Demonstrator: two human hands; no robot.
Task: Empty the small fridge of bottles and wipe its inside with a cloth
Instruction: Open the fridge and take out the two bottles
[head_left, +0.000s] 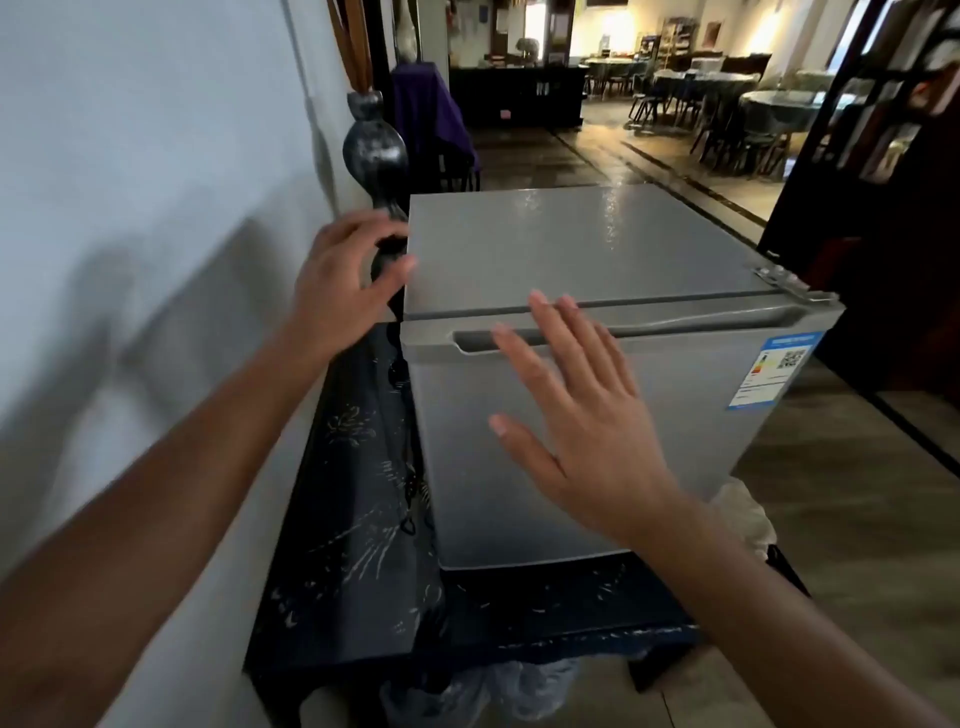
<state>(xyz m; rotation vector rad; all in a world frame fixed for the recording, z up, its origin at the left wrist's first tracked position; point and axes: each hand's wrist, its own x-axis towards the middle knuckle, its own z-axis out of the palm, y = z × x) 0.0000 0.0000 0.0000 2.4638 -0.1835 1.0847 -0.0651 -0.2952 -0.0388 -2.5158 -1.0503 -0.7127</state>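
Small grey fridge (597, 312) sits on a dark bench (363, 545) with pale painted markings, pushed near the white wall (130, 208) on the left. Door closed; recessed handle slot (675, 325) runs along the door's top edge. Blue-edged energy label (774, 370) at the door's upper right corner. Metal hinge plate (795, 283) on the top right edge.

Left hand (343, 286) at the fridge's top left corner, fingers loosely curved, thumb tip about at the corner edge; grip released, holding nothing. Whether it truly touches the fridge, cannot tell.

Right hand (587, 410) spread flat in front of the door, fingers straight and fanned, tips over the handle slot; grip released, nothing held. Contact with the door not clear.

Dark, mottled ornament (374, 145) stands behind the left hand, against the wall. No bottles visible, inside hidden. Crumpled plastic (498, 680) under the bench. Dining tables and chairs (727, 109) far behind
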